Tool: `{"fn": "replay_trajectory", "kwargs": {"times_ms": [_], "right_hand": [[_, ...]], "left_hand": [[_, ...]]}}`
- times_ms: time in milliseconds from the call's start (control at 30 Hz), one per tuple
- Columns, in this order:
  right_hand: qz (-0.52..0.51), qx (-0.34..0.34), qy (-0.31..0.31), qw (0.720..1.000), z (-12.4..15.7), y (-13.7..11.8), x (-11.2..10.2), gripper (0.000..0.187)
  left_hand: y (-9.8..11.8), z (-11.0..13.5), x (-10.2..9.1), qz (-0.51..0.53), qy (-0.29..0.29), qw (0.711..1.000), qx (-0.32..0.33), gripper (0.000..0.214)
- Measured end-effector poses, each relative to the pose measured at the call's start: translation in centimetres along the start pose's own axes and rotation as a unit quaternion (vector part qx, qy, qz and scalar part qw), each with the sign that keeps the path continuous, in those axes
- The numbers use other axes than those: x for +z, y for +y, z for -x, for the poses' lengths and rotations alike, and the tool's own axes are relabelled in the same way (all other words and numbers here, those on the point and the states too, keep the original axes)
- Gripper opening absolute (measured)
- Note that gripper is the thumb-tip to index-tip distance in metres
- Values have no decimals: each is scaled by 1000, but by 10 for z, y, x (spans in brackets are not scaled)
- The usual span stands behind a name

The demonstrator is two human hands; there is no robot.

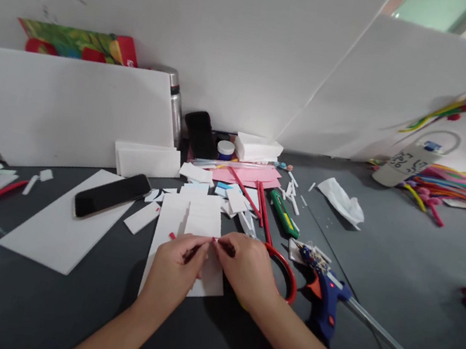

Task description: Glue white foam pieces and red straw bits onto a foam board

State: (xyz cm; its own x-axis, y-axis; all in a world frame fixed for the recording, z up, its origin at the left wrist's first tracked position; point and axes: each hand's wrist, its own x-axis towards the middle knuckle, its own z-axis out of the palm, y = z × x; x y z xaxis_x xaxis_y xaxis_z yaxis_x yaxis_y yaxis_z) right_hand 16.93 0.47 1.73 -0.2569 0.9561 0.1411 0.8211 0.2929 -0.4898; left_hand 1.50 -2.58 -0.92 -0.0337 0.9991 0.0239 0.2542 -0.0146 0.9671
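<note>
Over a white sheet of card point(167, 217), both hands meet with their fingertips almost touching. My left hand point(176, 266) is closed in a pinch on one end of a tiny red strip point(214, 239). From the other side, my right hand point(249, 266) pinches that same strip; the fingers hide most of it. A folded white paper piece point(202, 217) stands on the card just beyond the fingertips. Another small red bit point(172, 236) lies left of it. Beside my right hand are red-handled scissors point(294, 277), partly covered by the hand.
A blue glue gun point(328, 300) with a clear stick lies at right, near a green cutter point(284, 213) and crumpled tissue point(340, 201). At left, a phone point(113, 196) rests on white paper point(57, 234). A white board point(65, 110), steel flask point(176, 108) and white bottle point(409, 162) stand behind.
</note>
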Motion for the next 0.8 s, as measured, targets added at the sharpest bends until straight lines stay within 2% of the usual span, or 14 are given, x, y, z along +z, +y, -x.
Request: {"fn": "replay_trajectory", "kwargs": {"times_ms": [367, 800], "right_hand": [[-8, 5, -1, 1000, 1, 2, 1, 19], [29, 10, -3, 1000, 1, 2, -1, 15]], "left_hand": [[2, 0, 2, -73, -12, 996, 48, 26], [5, -5, 4, -112, -30, 993, 32, 28]]}}
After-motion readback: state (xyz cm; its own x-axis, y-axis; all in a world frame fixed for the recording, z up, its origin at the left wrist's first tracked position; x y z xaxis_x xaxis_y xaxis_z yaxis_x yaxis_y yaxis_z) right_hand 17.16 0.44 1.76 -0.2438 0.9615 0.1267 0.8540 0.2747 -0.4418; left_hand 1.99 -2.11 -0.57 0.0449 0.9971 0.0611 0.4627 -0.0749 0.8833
